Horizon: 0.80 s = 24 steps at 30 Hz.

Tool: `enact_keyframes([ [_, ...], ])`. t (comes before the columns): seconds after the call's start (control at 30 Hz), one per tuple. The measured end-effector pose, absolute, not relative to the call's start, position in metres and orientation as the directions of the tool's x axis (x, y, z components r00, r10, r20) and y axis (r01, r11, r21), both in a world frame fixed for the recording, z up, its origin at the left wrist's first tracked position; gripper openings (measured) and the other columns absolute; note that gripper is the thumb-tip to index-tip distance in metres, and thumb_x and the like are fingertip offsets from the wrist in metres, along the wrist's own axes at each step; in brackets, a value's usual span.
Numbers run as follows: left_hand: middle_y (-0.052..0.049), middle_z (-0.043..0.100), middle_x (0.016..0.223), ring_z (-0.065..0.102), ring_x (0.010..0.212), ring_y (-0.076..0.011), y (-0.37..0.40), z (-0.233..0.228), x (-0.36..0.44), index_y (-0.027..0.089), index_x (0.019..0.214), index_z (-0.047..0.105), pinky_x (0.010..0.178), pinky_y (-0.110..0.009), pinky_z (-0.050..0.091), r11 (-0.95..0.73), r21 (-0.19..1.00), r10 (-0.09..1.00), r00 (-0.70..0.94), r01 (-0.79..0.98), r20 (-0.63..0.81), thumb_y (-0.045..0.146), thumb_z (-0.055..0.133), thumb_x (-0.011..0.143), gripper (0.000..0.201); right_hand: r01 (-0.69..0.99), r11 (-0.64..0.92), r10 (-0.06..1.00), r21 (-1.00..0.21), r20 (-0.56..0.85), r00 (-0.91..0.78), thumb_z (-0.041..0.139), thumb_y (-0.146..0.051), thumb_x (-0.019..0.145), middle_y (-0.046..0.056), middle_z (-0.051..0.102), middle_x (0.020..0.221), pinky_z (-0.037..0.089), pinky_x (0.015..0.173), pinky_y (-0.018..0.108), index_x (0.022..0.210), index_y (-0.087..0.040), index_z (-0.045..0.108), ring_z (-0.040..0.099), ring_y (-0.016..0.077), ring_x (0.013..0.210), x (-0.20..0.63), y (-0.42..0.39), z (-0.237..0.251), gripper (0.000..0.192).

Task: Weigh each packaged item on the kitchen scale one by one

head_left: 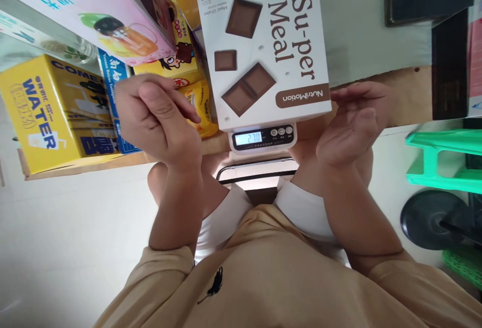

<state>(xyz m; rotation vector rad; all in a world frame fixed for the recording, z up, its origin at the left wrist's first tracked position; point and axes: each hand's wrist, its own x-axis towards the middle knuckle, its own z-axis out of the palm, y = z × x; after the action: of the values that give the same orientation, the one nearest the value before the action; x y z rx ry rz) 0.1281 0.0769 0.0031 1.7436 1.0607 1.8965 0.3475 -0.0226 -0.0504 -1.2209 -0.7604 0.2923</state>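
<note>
On scale (262, 138), Su-per Meal box (263, 41) flat, lengthwise away, hands clear

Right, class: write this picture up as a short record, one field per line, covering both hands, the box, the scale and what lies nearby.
box: white Su-per Meal box, lying flat on the scale
scale: white digital scale, display lit, reads about 270
left hand: left hand loosely curled, empty, apart from the box
right hand: right hand open, empty, beside the box's corner
nearby: yellow water box, pink box, green crate
</note>
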Motion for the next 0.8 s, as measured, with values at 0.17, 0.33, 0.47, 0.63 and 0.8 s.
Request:
enact_keyframes([
  [0.17, -0.001, 0.062, 0.098, 0.066, 0.075, -0.0117, 0.088, -0.003, 0.122, 0.020, 0.099, 0.062, 0.061, -0.033, 0.054, -0.674, 0.713, 0.693, -0.166, 0.196, 0.701, 0.025, 0.063, 0.099, 0.005, 0.175, 0.353, 0.598, -0.919, 0.366, 0.714, 0.057, -0.056, 0.096, 0.004, 0.066, 0.098, 0.054, 0.091, 0.041, 0.101, -0.025, 0.071, 0.067, 0.0190, 0.094, 0.346, -0.025, -0.050, 0.035],
  [0.33, -0.002, 0.042, 0.069, 0.056, 0.077, -0.0202, 0.083, -0.011, 0.116, 0.025, 0.074, 0.037, 0.092, -0.049, 0.057, -0.624, 0.744, 0.729, -0.163, 0.238, 0.664, 0.035, 0.064, 0.087, 0.031, 0.171, 0.345, 0.614, -0.923, 0.360, 0.703, 0.059, -0.055, 0.095, 0.004, 0.066, 0.100, 0.055, 0.093, 0.043, 0.103, -0.025, 0.071, 0.067, 0.0199, 0.096, 0.344, -0.026, -0.049, 0.033],
  [0.47, 0.000, 0.042, 0.066, 0.052, 0.066, -0.0174, 0.074, -0.006, 0.122, 0.025, 0.079, 0.042, 0.081, -0.045, 0.055, -0.577, 0.794, 0.774, -0.179, 0.194, 0.607, 0.052, 0.058, 0.093, 0.035, 0.209, 0.353, 0.606, -0.912, 0.393, 0.692, 0.057, -0.054, 0.095, 0.004, 0.065, 0.100, 0.056, 0.091, 0.042, 0.103, -0.026, 0.071, 0.066, 0.0192, 0.095, 0.344, -0.026, -0.049, 0.032],
  [0.63, -0.005, 0.063, 0.098, 0.067, 0.102, -0.0245, 0.068, -0.002, 0.132, 0.024, 0.094, 0.061, 0.095, -0.054, 0.058, -0.578, 0.808, 0.798, -0.129, 0.112, 0.588, 0.073, 0.062, 0.093, 0.049, 0.278, 0.327, 0.621, -0.903, 0.428, 0.657, 0.054, -0.063, 0.095, 0.002, 0.064, 0.101, 0.060, 0.092, 0.045, 0.106, -0.030, 0.070, 0.068, 0.0198, 0.095, 0.344, -0.024, -0.052, 0.037],
  [0.8, 0.003, 0.058, 0.148, 0.045, 0.158, -0.0291, 0.048, -0.016, 0.150, 0.040, 0.135, 0.059, 0.137, -0.059, 0.037, -0.491, 0.869, 0.870, 0.076, 0.055, 0.487, 0.073, 0.052, 0.099, 0.049, 0.191, 0.368, 0.703, -0.910, 0.407, 0.583, 0.060, -0.067, 0.092, 0.003, 0.069, 0.122, 0.058, 0.111, 0.055, 0.122, -0.037, 0.071, 0.069, 0.0254, 0.120, 0.339, -0.016, -0.055, 0.044],
])
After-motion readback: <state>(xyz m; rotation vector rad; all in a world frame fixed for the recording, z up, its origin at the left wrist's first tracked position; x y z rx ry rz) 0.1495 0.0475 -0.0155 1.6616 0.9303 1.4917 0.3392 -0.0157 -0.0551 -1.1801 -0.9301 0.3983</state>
